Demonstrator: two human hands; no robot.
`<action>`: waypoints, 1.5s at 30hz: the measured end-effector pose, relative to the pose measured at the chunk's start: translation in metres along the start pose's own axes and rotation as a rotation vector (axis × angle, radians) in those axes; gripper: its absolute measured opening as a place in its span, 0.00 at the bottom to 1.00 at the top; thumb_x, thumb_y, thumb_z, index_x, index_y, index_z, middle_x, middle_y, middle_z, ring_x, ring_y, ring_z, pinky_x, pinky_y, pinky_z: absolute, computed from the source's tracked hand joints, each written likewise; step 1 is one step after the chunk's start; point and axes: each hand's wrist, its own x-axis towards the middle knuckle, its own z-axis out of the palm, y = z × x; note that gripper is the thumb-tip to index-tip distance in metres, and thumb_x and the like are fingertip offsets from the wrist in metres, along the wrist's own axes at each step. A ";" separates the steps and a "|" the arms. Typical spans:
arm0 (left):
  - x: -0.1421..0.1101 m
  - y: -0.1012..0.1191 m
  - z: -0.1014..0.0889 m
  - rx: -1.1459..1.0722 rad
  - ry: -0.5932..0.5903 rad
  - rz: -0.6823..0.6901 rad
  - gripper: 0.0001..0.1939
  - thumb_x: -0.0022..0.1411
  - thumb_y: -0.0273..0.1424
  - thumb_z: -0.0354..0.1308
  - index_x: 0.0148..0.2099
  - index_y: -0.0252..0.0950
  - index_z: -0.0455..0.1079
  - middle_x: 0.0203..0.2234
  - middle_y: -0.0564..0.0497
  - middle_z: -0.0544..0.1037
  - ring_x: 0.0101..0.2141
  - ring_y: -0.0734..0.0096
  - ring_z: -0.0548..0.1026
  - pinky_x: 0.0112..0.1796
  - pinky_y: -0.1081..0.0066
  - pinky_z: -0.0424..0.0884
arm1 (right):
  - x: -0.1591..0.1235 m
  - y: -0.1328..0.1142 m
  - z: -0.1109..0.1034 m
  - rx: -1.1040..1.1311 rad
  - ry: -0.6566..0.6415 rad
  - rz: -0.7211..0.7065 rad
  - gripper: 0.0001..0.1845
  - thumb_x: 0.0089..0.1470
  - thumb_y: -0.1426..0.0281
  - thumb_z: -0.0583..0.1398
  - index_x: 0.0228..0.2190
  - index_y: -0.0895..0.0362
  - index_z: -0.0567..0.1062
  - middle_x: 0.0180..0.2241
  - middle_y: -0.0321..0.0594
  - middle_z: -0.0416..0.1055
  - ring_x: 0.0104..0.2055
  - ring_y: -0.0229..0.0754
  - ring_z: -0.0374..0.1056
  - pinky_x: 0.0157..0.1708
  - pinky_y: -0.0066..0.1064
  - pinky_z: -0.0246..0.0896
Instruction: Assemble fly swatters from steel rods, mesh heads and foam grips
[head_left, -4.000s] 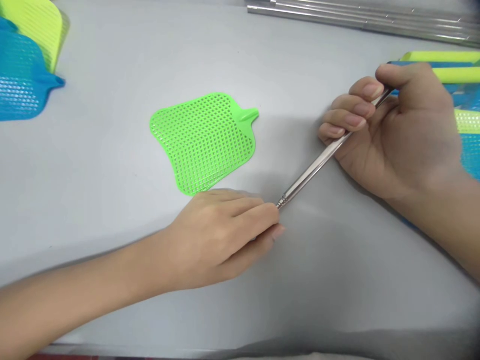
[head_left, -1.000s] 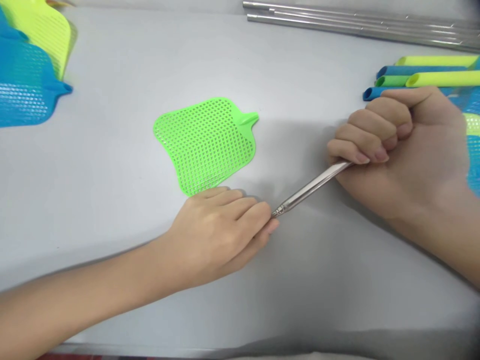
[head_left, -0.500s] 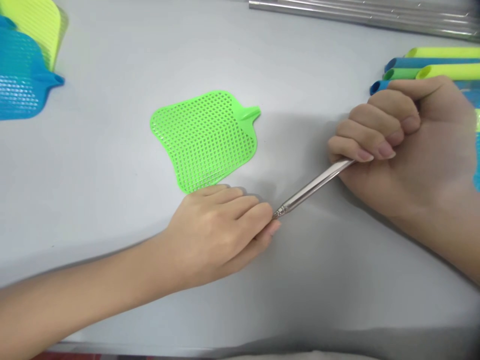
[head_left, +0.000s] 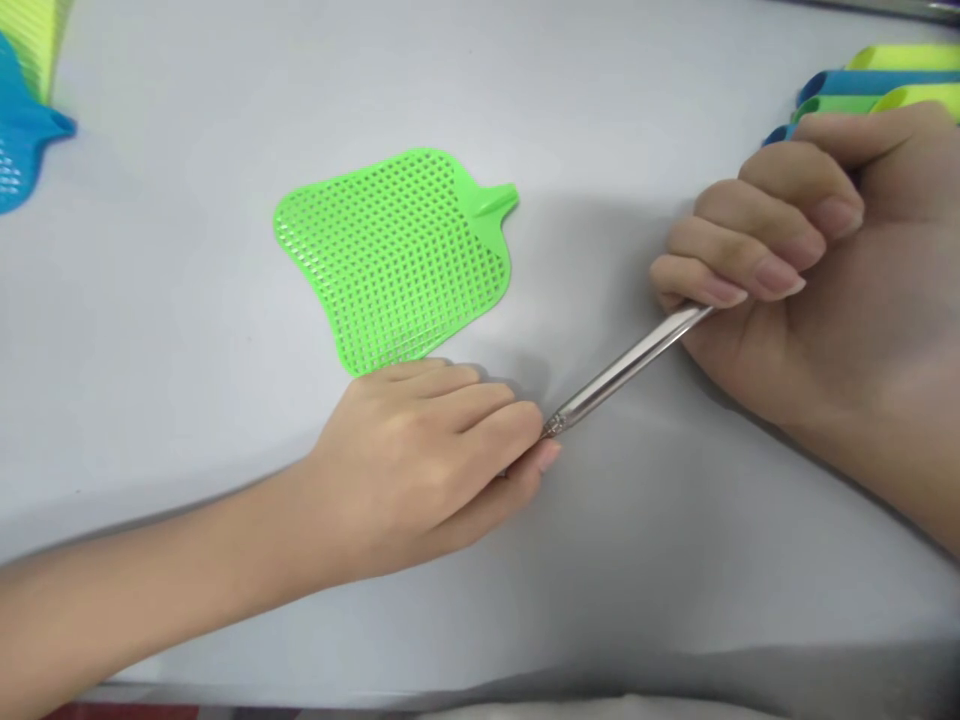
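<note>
A slim shiny metal rod (head_left: pixel 626 372) slants between my two hands above the pale table. My left hand (head_left: pixel 427 460) is closed, pinching the rod's lower-left end between thumb and forefinger. Around the rod's upper-right part the fingers of my right hand (head_left: pixel 795 250) are curled, palm turned up; its far end is hidden in the fist. A bright green fly swatter head (head_left: pixel 405 260), a perforated plastic panel with a short socket, lies flat just beyond my left hand. The socket points right, with nothing in it.
At upper left lie a blue swatter head (head_left: pixel 22 130) and a yellow one (head_left: pixel 34 40), both cut off by the frame. Behind my right hand are several coloured plastic tubes (head_left: pixel 885 82). Metal rods (head_left: pixel 900 8) show at the top right edge. The table's front edge (head_left: pixel 300 695) runs along the bottom.
The view has shifted and come slightly closer, so the swatter heads sit further left and most metal rods have left the frame. Both hands keep the same grip on the rod.
</note>
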 end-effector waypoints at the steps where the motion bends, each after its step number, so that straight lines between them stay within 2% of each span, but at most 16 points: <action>1: 0.000 0.000 0.000 -0.008 -0.004 -0.005 0.12 0.61 0.31 0.50 0.25 0.35 0.62 0.16 0.57 0.65 0.19 0.78 0.63 0.22 0.74 0.59 | 0.000 0.000 0.000 -0.013 -0.012 0.005 0.21 0.58 0.71 0.39 0.15 0.57 0.39 0.12 0.32 0.38 0.13 0.28 0.44 0.15 0.24 0.48; 12: 0.000 0.000 -0.002 0.012 -0.017 -0.030 0.13 0.62 0.33 0.49 0.25 0.36 0.62 0.16 0.57 0.66 0.19 0.78 0.64 0.22 0.74 0.60 | 0.000 0.000 0.001 0.009 -0.030 0.014 0.19 0.57 0.70 0.39 0.16 0.57 0.39 0.12 0.32 0.40 0.14 0.29 0.46 0.17 0.24 0.48; 16: 0.000 0.001 -0.001 0.033 -0.014 -0.034 0.12 0.62 0.33 0.49 0.26 0.36 0.62 0.16 0.57 0.67 0.19 0.79 0.64 0.22 0.74 0.60 | 0.000 0.001 0.001 0.053 -0.044 0.005 0.19 0.54 0.70 0.42 0.16 0.56 0.39 0.12 0.32 0.40 0.14 0.30 0.45 0.16 0.25 0.47; 26: 0.000 0.001 -0.001 0.009 -0.007 -0.028 0.11 0.61 0.32 0.50 0.26 0.36 0.62 0.16 0.57 0.66 0.18 0.79 0.63 0.22 0.75 0.60 | -0.001 0.000 0.002 -0.007 -0.007 0.017 0.19 0.57 0.69 0.39 0.16 0.57 0.40 0.13 0.32 0.40 0.14 0.28 0.47 0.18 0.24 0.48; 37: 0.000 0.001 -0.001 0.005 -0.016 -0.032 0.12 0.62 0.32 0.49 0.26 0.36 0.62 0.16 0.58 0.66 0.18 0.79 0.64 0.22 0.75 0.60 | 0.000 0.000 0.001 0.081 -0.037 0.020 0.18 0.54 0.70 0.43 0.17 0.56 0.39 0.12 0.32 0.42 0.15 0.30 0.46 0.17 0.25 0.49; 45: 0.000 0.000 -0.001 -0.002 -0.011 -0.027 0.11 0.61 0.31 0.49 0.27 0.36 0.62 0.17 0.57 0.67 0.19 0.79 0.64 0.22 0.75 0.60 | -0.001 0.002 0.003 0.056 -0.020 0.017 0.18 0.56 0.70 0.41 0.17 0.56 0.39 0.12 0.32 0.42 0.15 0.30 0.46 0.18 0.25 0.49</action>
